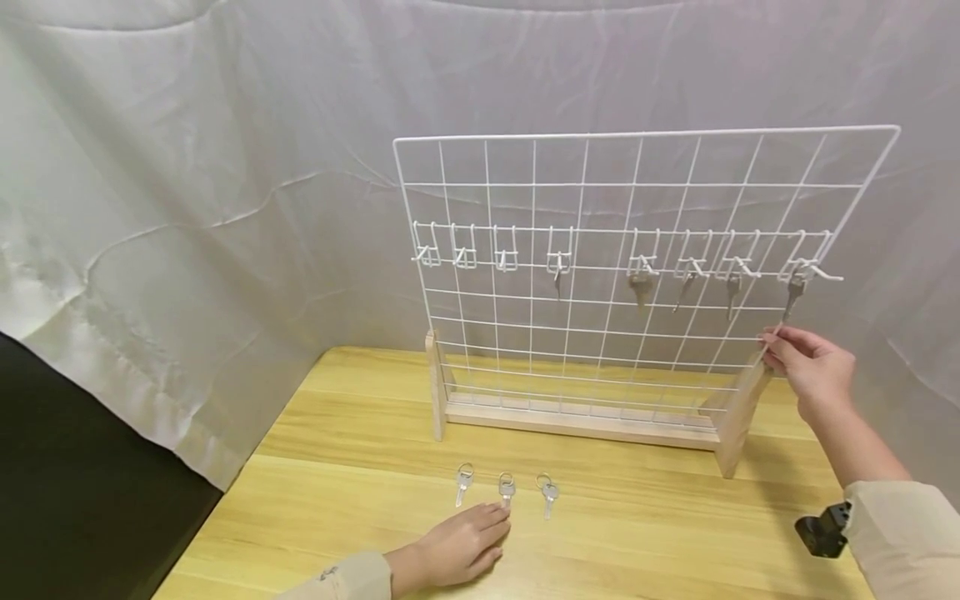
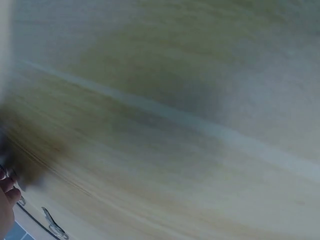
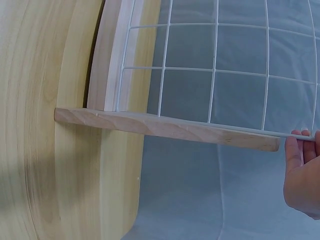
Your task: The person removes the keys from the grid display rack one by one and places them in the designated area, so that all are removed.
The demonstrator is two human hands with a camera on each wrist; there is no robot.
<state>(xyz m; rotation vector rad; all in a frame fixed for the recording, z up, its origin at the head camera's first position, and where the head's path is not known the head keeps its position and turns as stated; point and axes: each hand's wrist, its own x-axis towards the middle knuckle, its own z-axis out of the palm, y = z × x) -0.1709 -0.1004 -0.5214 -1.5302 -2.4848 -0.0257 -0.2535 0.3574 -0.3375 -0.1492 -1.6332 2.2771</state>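
My right hand [image 1: 817, 371] pinches the right edge wire of a white wire grid rack [image 1: 600, 133], just above its wooden side foot [image 1: 742, 417]. In the right wrist view, thumb and fingertips [image 3: 294, 150] lie around that wire. Several keys hang from white hooks on the grid, among them a key [image 1: 795, 287] at the far right. My left hand [image 1: 461, 546] rests palm down on the table, fingers extended, fingertips right at the middle key [image 1: 507, 487]. A left key [image 1: 464, 482] and a right key [image 1: 550, 496], each with a ring, lie beside it.
The rack stands on a wooden base bar [image 1: 577, 423] on the yellow wood-grain table [image 1: 337, 483]. Grey cloth [image 1: 262, 167] hangs behind and to the left. Under the right sleeve is a small black device [image 1: 822, 532]. A dark panel [image 1: 67, 483] fills the lower left.
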